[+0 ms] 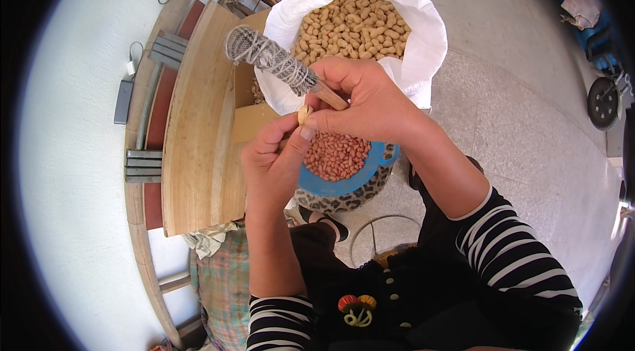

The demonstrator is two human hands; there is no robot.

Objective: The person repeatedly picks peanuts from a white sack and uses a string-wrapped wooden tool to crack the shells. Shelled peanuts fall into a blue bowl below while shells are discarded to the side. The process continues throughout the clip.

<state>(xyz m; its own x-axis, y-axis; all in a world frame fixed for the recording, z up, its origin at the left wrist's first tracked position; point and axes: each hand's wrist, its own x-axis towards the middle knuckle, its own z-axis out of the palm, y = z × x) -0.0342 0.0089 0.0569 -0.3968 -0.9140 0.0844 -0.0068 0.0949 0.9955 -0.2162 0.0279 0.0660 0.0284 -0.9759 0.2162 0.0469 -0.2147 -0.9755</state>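
Note:
Between the fingertips of my left hand [278, 165] is a pale peanut pod [304, 114], with a dark split along its top. My right hand [364, 98] grips a wooden tool [330, 95] whose longer end is wrapped in grey checked cloth [270, 57] and tied with string. The right thumb also touches the pod. Below both hands, shelled reddish peanuts [340, 155] fill a blue plastic basin [322, 186], partly hidden by the hands. Beyond them, a white woven sack [429, 36] with a rolled rim holds many unshelled peanuts [354, 24].
The basin rests on a leopard-print stool [349, 201]. A cardboard box [255, 120] with shell bits is left of the sack. A wooden board [198, 128] leans at the left, above a plaid cloth [223, 281]. A wheel [603, 103] stands at far right.

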